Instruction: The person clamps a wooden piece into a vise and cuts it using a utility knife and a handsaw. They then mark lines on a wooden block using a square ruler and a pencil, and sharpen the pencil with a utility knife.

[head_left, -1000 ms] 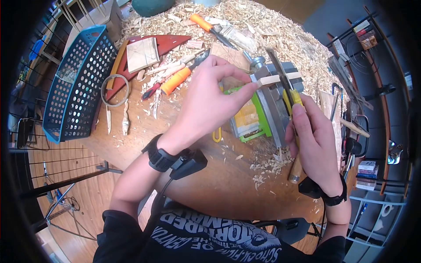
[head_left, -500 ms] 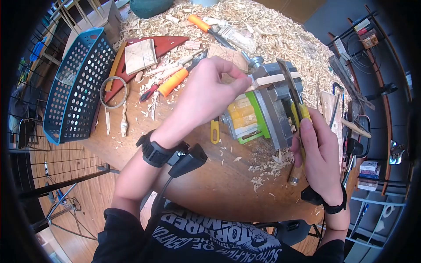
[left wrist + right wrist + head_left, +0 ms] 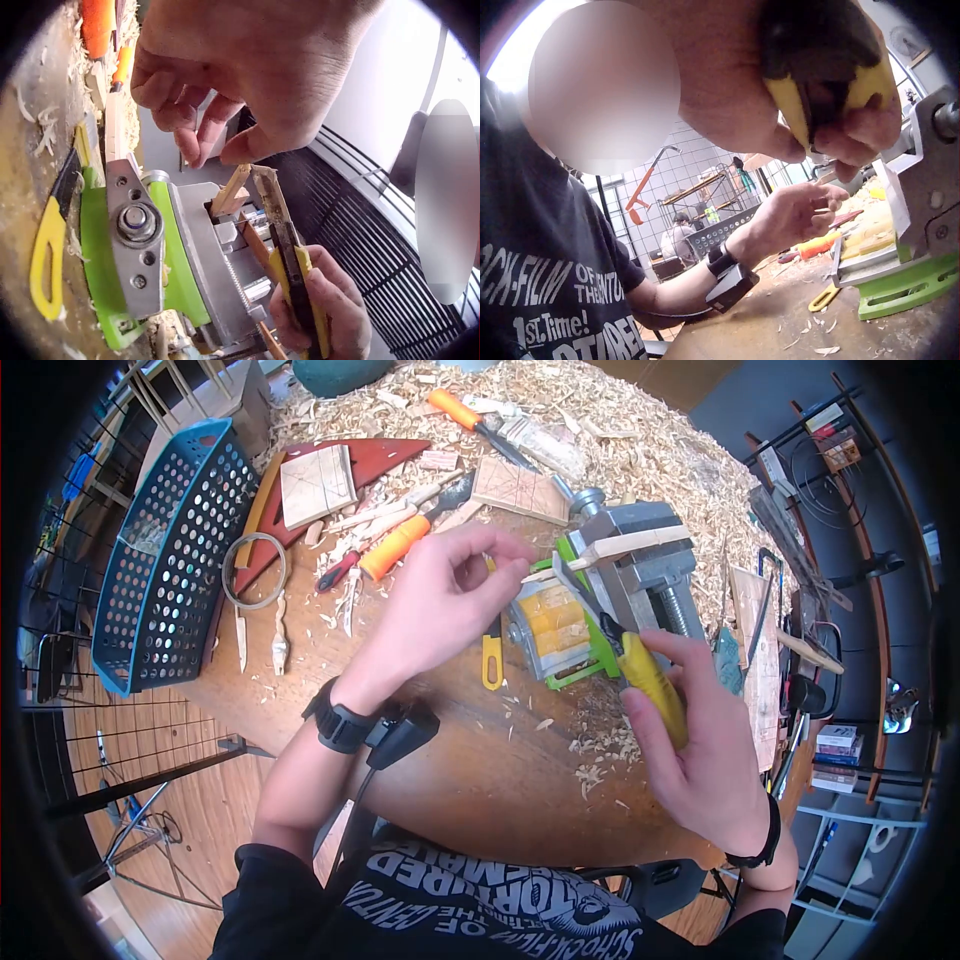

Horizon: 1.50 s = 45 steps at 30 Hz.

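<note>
Wood strip (image 3: pixel 645 541) clamped in vise (image 3: pixel 640 516); free end narrowed, clamped part thicker. Shaping looks partway, more trimming likely left. Right hand (image 3: pixel 712 755) curled round yellow knife (image 3: pixel 652 690); left hand (image 3: pixel 435 605) half-curled by the tip, grip unclear.

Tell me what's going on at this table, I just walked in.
Someone's right hand holds a yellow-handled knife, its blade beside the narrow end of a wooden piece held in a metal vise. The left hand is by that same end, fingers bent; I can't tell whether it touches the wood. The piece looks partly shaped, and shavings lie thick on the table.
</note>
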{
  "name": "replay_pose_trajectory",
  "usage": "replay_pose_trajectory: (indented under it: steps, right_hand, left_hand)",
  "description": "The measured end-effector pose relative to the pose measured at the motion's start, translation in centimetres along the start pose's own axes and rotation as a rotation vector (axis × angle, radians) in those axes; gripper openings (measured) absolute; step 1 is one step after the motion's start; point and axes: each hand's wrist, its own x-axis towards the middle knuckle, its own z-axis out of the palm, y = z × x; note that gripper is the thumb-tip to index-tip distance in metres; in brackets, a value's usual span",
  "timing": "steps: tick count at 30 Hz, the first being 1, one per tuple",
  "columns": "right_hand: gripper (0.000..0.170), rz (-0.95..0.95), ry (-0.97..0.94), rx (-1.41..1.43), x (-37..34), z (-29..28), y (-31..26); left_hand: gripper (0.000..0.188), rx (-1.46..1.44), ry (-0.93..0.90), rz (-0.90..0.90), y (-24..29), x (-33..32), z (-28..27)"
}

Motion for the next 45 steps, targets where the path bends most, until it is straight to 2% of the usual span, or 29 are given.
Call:
replay_pose_trajectory:
  steps: [5, 7, 8, 9, 10, 11, 13, 20, 23, 25, 34, 39, 45]
  right_hand:
    - [0.039, 0.055, 0.02, -0.046, 0.7, 1.3, -0.3]
    - [0.038, 0.074, 0.05, -0.071, 0.9, 2.3, -0.1]
    - [0.038, 0.025, 0.094, -0.104, 1.1, 2.7, 0.1]
    - [0.039, -0.023, 0.138, -0.137, 1.3, 3.0, 0.1]
    - [0.039, -0.02, 0.137, -0.136, 1.5, 3.3, 0.1]
    - [0.038, -0.013, 0.144, -0.18, 1.6, 3.6, 0.0]
    - [0.037, -0.002, 0.15, -0.221, 1.9, 4.0, -0.2]
    - [0.029, 0.081, 0.072, -0.327, 2.5, 4.4, -0.7]
    - [0.029, 0.079, 0.063, -0.388, 2.6, 4.2, -0.8]
    - [0.03, 0.076, 0.064, -0.431, 2.6, 4.0, -0.9]
    - [0.031, 0.096, 0.076, -0.508, 2.4, 4.0, -0.7]
    - [0.033, 0.117, 0.102, -0.64, 1.8, 4.1, -0.7]
    - [0.034, 0.099, 0.099, -0.581, 1.6, 4.0, 0.0]
  left_hand:
    - [0.023, -0.048, -0.094, 0.122, 0.8, -0.5, -0.7]
    - [0.029, 0.087, -0.073, 0.201, 1.5, -0.9, -0.4]
    - [0.029, 0.087, -0.074, 0.199, 1.4, -0.8, -0.2]
    - [0.028, 0.134, -0.066, 0.271, 1.2, -0.8, 0.0]
    - [0.027, 0.182, -0.058, 0.345, 1.0, -0.7, 0.2]
    - [0.027, 0.182, -0.06, 0.344, 0.9, -0.6, 0.5]
    - [0.02, 0.257, 0.072, 0.457, 0.5, -0.4, 1.0]
    - [0.012, 0.34, 0.124, 0.541, 0.3, -0.5, 1.7]
    - [0.011, 0.343, 0.155, 0.606, 0.2, -0.2, 1.9]
    - [0.01, 0.364, 0.186, 0.714, 0.0, -0.1, 2.0]
    - [0.01, 0.33, 0.21, 0.688, 0.1, -0.3, 2.3]
    - [0.013, 0.339, 0.213, 0.683, 0.0, -0.3, 2.3]
    - [0.014, 0.306, 0.207, 0.669, 0.0, -0.3, 2.4]
